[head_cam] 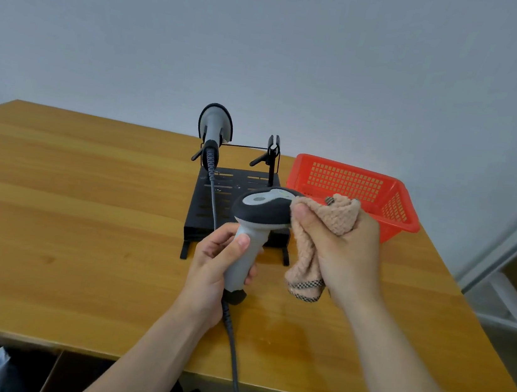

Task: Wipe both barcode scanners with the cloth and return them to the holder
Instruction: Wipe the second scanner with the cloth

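head view picks up the grey coiled cable (234, 357) climbing over the near edge of the tabletop (52, 201) into the butt of the held scanner (262, 209). the left grip (214, 269) is wrapped round its pale grey handle, thumb up the front. it holds the scanner upright above the near middle of the tabletop, long axis close to vertical, head angled away to the right. the right grip (345, 250) is bunched round the cloth (336, 217), a tan, nubby terry with a checked hem hanging below the fist. the wad presses on the right side of the scanner's head, where dark rubbery bumper meets smooth light plastic. i judge this scanner is mid-wipe.

the coming move turns on one relation. the holder (207, 202) stands directly beyond the held scanner, toward the far edge. its free cradle (273, 151), a thin black fork on a post, is on the holder's right side, just past the scanner's head. so i'd expect the left grip, which has the handle, to carry it forward and up. the holder's base is black slotted sheet metal. the other scanner (214, 124) sits in the left cradle, head up, its cable falling across the base. a red plastic lattice basket (351, 181) stands toward the far right corner, just beside the holder.
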